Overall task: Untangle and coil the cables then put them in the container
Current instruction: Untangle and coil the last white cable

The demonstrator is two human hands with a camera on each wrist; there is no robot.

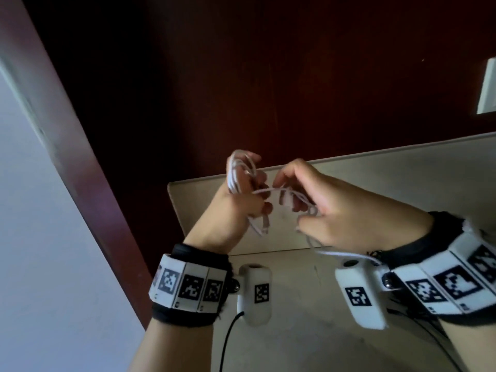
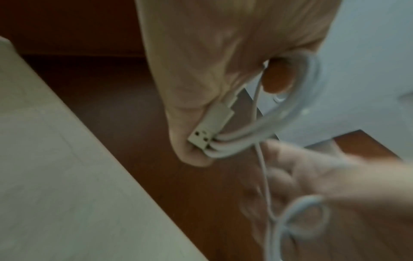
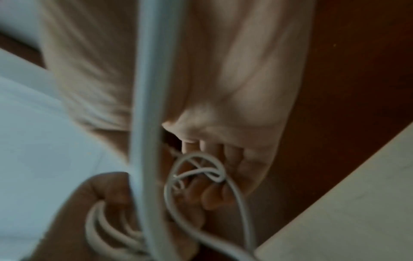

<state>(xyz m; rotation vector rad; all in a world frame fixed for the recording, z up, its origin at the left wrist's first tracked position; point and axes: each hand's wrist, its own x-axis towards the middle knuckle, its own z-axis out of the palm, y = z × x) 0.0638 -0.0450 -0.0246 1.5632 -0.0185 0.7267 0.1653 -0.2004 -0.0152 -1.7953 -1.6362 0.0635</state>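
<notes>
A white cable [image 1: 243, 167] is wound in several loops around my left hand [image 1: 241, 200], whose fingers curl round the coil. In the left wrist view the coil [image 2: 290, 113] hangs off the fingers and a flat white USB plug [image 2: 208, 130] is pressed against them. My right hand [image 1: 308, 200] pinches the loose end of the same cable [image 1: 284, 190] close beside the left. In the right wrist view that strand forms a small knot-like loop [image 3: 201, 169] at the fingertips, and a blurred length of cable [image 3: 145, 88] crosses close to the lens. No container is identifiable.
Both hands hover over the corner of a pale table [image 1: 375, 178]. Dark red-brown panelling [image 1: 241, 76] rises behind it, and a light wall [image 1: 40, 237] lies to the left. A black wire [image 1: 228, 339] trails from the wrist camera mount.
</notes>
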